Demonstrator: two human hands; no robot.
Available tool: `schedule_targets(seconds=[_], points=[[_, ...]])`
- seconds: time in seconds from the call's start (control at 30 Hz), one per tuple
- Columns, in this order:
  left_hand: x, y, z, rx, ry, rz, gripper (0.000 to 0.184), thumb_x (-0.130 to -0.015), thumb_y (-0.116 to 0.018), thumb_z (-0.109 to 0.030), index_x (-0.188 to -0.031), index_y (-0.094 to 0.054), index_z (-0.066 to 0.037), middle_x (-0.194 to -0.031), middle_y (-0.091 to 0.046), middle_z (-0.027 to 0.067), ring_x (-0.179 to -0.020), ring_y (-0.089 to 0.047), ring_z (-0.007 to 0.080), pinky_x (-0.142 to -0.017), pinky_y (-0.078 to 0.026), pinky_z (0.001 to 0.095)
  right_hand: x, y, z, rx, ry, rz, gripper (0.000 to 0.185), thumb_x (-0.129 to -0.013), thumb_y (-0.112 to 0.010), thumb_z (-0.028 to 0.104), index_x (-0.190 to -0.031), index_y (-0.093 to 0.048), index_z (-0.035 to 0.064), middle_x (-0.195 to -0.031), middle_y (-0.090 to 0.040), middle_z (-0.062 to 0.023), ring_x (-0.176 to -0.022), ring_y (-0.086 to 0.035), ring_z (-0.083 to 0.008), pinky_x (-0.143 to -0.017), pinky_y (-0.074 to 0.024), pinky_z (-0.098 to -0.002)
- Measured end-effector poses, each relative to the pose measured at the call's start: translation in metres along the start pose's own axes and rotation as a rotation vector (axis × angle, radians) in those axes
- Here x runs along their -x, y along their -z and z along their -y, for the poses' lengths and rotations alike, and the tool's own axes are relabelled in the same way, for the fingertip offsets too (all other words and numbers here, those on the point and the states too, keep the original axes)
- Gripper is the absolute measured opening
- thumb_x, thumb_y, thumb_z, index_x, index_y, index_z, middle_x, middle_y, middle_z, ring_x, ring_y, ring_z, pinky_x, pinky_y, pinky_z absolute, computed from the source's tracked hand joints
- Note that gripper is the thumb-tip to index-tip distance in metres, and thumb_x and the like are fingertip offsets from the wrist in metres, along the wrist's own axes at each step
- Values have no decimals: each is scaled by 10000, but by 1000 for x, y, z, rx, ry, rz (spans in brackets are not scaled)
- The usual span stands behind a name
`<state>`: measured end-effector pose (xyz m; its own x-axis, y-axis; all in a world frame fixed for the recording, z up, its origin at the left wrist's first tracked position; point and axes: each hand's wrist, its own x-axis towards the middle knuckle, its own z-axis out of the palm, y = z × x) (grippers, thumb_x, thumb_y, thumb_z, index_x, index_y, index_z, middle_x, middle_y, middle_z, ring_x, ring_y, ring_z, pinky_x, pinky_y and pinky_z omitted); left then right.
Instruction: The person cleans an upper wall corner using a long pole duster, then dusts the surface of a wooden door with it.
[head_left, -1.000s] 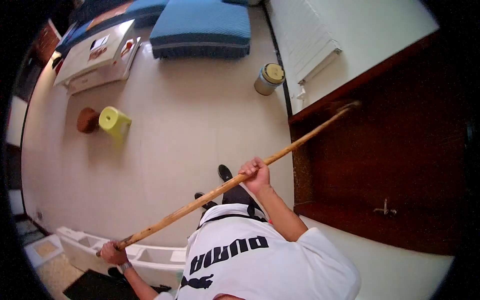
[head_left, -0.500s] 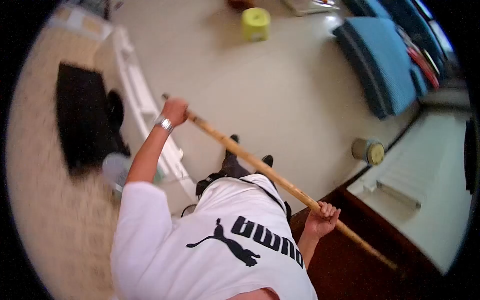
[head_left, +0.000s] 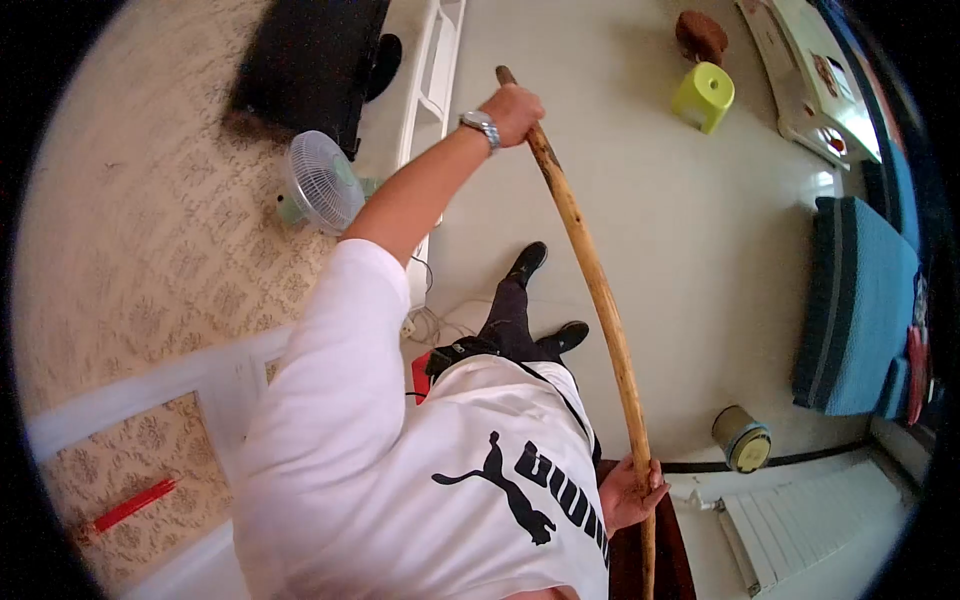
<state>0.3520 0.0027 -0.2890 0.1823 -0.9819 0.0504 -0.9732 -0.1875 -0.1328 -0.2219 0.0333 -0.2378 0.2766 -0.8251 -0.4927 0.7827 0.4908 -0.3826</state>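
A long wooden stick (head_left: 590, 265), slightly bent and darker near its upper end, slants steeply across the view in front of my body. My left hand (head_left: 513, 113), with a silver watch at the wrist, is wrapped round it just below the top end. Lower down, beside my shirt, my right hand (head_left: 630, 492) grips the stick, the fingers curled about it. The stick's lower end runs out of the picture at the bottom.
A fan (head_left: 325, 182) and a black television (head_left: 305, 75) stand to the left by a white cabinet (head_left: 425, 95). On the right are a lime stool (head_left: 705, 95), a blue-covered sofa (head_left: 855, 305), a bin (head_left: 742, 440) and a radiator (head_left: 790, 525).
The stick has swung from a diagonal to a steeper slant. My left hand has gone up and to the right, my right hand slightly down. My body and view have turned.
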Motion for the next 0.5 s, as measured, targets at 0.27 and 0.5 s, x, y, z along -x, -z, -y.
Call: schedule_targets(seconds=[0.27, 0.5], points=[[-8, -16, 4, 93, -24, -118, 112, -574, -682, -134, -638, -595, -103, -681, -582, 96, -721, -599, 275, -672, -482, 393, -8, 7, -16, -20, 144, -79, 254, -905, -503, 249, -721, -532, 76, -729, -548, -19, -772, -546, -176, -871, -437, -396], [-14, -16, 7, 140, -49, -281, 94, -623, -670, -139, -610, -582, -108, -676, -586, 63, -724, -594, 228, -683, -448, 364, -15, 27, -35, 118, 326, -140, 251, -879, -525, 228, -671, -488, 92, -720, -541, -15, -785, -580, -205, -804, -475, -389]])
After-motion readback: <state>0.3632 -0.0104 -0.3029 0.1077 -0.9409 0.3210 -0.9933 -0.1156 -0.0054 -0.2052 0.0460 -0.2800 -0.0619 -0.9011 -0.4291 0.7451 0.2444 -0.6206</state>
